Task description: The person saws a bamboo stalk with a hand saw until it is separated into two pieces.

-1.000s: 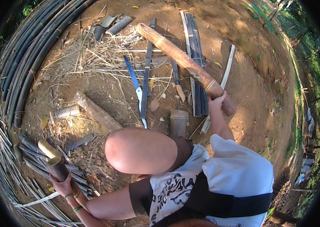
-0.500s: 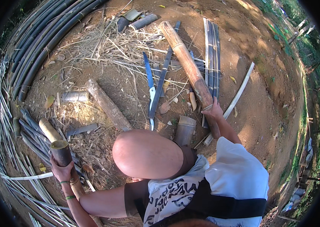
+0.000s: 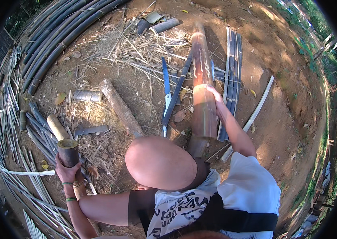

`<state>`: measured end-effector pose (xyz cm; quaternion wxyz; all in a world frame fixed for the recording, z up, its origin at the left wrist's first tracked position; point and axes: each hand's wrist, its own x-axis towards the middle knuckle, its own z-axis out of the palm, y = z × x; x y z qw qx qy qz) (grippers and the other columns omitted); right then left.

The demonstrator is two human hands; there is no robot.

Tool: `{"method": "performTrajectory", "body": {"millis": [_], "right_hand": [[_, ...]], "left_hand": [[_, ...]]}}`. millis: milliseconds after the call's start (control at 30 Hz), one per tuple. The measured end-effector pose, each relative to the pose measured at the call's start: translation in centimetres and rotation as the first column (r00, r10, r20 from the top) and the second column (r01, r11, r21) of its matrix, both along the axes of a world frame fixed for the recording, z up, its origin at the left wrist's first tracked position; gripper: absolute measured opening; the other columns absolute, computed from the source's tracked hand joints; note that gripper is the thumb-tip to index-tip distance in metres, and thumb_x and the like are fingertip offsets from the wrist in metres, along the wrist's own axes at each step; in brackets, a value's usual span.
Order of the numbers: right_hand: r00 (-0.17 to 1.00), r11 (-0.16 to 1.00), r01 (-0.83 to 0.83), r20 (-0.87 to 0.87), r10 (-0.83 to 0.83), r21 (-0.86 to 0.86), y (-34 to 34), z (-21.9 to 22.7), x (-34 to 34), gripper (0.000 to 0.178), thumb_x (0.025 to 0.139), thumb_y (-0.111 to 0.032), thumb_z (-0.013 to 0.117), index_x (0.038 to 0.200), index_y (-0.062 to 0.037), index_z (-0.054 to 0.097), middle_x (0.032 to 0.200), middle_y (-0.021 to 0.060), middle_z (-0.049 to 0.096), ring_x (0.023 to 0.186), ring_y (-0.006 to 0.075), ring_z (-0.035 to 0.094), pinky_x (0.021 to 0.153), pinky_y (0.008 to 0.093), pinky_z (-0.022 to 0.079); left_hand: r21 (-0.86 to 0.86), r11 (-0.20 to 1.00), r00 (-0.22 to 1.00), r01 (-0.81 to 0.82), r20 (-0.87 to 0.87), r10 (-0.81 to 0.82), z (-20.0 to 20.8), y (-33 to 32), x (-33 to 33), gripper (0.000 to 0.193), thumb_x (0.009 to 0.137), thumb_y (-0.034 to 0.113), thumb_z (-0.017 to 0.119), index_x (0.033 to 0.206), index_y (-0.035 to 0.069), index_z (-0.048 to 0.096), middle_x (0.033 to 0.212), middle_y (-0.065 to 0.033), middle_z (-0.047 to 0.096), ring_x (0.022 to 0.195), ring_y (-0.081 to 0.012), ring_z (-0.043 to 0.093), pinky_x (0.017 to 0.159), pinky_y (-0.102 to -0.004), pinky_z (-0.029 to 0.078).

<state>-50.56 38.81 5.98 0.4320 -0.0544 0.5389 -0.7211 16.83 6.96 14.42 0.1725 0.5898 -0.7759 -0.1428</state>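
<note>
At the lower left, my left hand point(image 3: 65, 170) is closed round a dark bamboo section point(image 3: 68, 154), its cut open end facing up. A tan shaft point(image 3: 80, 190) runs below that hand beside my leg; whether it joins the section I cannot tell. On the right, my right hand point(image 3: 215, 95) grips the side of a thick reddish-brown bamboo pole point(image 3: 202, 75), blurred by motion. The pole's far end points away from me, and its near end hangs over a short greyish bamboo piece point(image 3: 197, 145), partly hiding it.
A saw point(image 3: 166, 83) with a blue blade lies beside a dark bamboo strip point(image 3: 178, 87). Split dark strips point(image 3: 233, 71) lie right of the pole. A log point(image 3: 118, 105) rests before my knee. Long dark poles point(image 3: 63, 42) are stacked far left, above many thin pale strips point(image 3: 7, 115).
My right hand has raised the bamboo pole and swung it left, so its near end now looks larger and closer. My left hand keeps its hold on the dark section. The view has shifted slightly.
</note>
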Motion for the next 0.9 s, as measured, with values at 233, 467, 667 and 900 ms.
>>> {"method": "performTrajectory", "body": {"millis": [233, 467, 667, 900], "right_hand": [[0.935, 0.956, 0.27, -0.269, -0.232, 0.113, -12.7, -4.2, -3.6, 0.074, 0.08, -0.033, 0.093, 0.141, -0.0036, 0.061, 0.125, 0.014, 0.073, 0.108, 0.0274, 0.073, 0.095, 0.045, 0.061], [0.684, 0.541, 0.44, -0.658, 0.316, 0.717, -7.5, -11.7, -12.6, 0.091, 0.08, -0.048, 0.09, 0.15, -0.0021, 0.054, 0.137, 0.0258, 0.068, 0.125, 0.0401, 0.068, 0.106, 0.0453, 0.056], [0.198, 0.869, 0.368, -0.941, 0.274, 0.33, -15.5, -6.4, 4.2, 0.059, 0.089, -0.041, 0.084, 0.131, -0.0034, 0.065, 0.138, 0.0261, 0.06, 0.132, 0.0434, 0.057, 0.113, 0.051, 0.047], [0.138, 0.641, -0.677, -0.792, 0.594, 0.362, -23.3, -1.2, 22.0, 0.063, 0.095, -0.053, 0.077, 0.136, -0.0068, 0.067, 0.145, 0.0206, 0.062, 0.139, 0.038, 0.057, 0.119, 0.0518, 0.045]], "left_hand": [[-0.053, 0.998, 0.999, -0.03, -0.045, 0.028, 4.1, 2.9, 0.8, 0.112, 0.054, 0.035, 0.095, 0.152, 0.004, 0.049, 0.128, -0.0243, 0.071, 0.12, -0.0413, 0.07, 0.105, -0.0493, 0.054], [-0.084, 0.996, 0.992, -0.039, -0.121, 0.028, 3.2, 4.4, -0.1, 0.111, 0.055, 0.034, 0.095, 0.152, 0.003, 0.051, 0.13, -0.0237, 0.07, 0.12, -0.0404, 0.069, 0.105, -0.0495, 0.053], [-0.402, 0.878, 0.965, -0.26, -0.07, 0.253, 8.6, 6.3, 5.9, 0.114, 0.057, 0.034, 0.099, 0.154, 0.0, 0.049, 0.137, -0.0236, 0.067, 0.126, -0.0387, 0.066, 0.11, -0.0482, 0.049], [-0.594, 0.747, 0.943, -0.297, -0.307, 0.131, 18.3, 9.0, 6.9, 0.11, 0.063, 0.021, 0.102, 0.154, -0.004, 0.046, 0.142, -0.018, 0.062, 0.129, -0.0297, 0.061, 0.115, -0.044, 0.045]]}}
